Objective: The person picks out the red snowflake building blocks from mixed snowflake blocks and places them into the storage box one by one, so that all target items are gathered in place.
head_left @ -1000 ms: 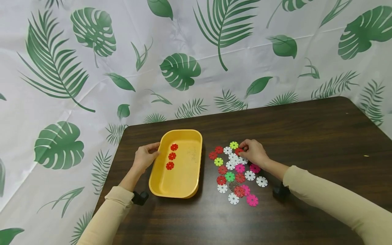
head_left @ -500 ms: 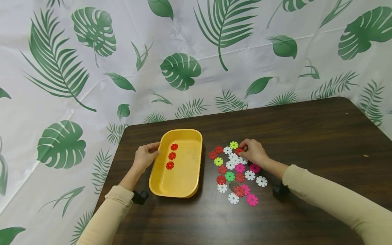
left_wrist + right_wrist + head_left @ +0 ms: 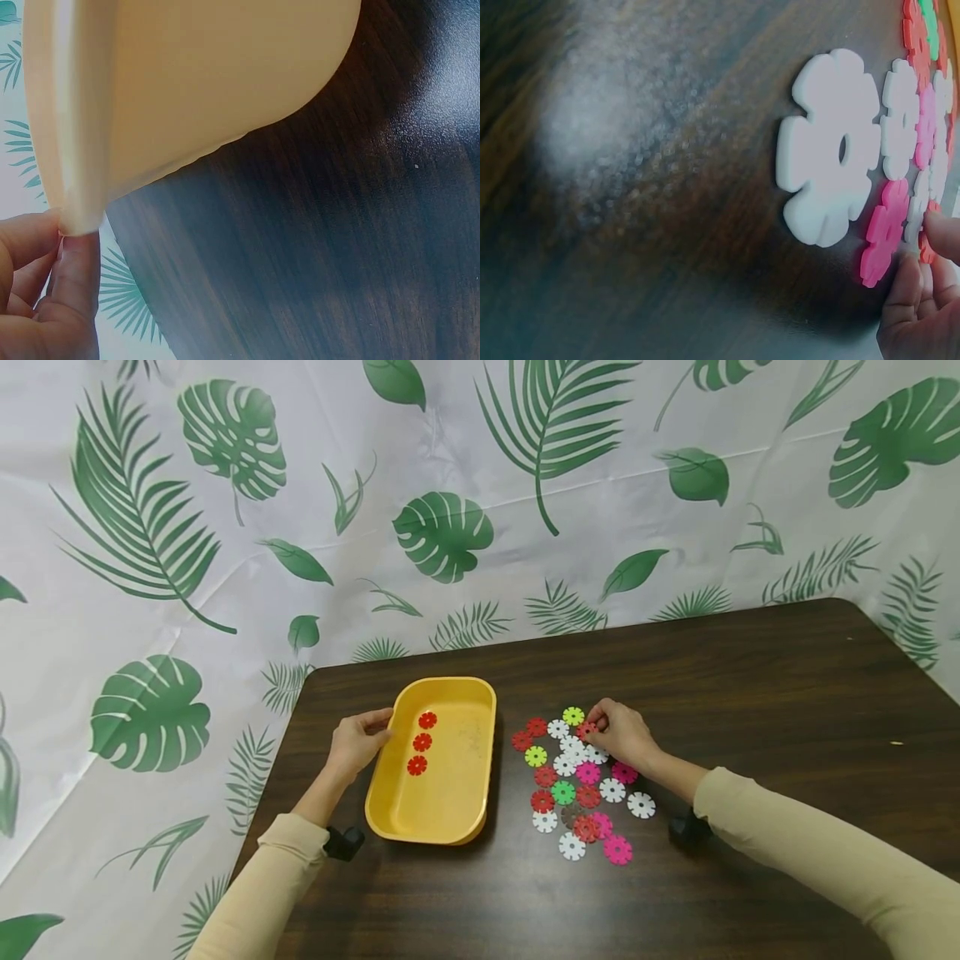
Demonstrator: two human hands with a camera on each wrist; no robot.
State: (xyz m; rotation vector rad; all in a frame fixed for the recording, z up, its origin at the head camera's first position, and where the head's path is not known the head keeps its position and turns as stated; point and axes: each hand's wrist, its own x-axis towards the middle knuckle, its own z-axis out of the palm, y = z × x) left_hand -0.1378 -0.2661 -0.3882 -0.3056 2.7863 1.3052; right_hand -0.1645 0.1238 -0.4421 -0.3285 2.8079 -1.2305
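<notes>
One yellow tray (image 3: pixel 452 800) here holds three red discs (image 3: pixel 417 742); toward three o'clock lie two lime discs (image 3: pixel 529 757), four pink discs (image 3: pixel 611 852), one green disc (image 3: pixel 556 794).

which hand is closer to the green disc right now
Right. The right hand is beyond and right of the green disc, pinching a red disc; the left hand holds the yellow tray by its left edge, farther off.
</notes>
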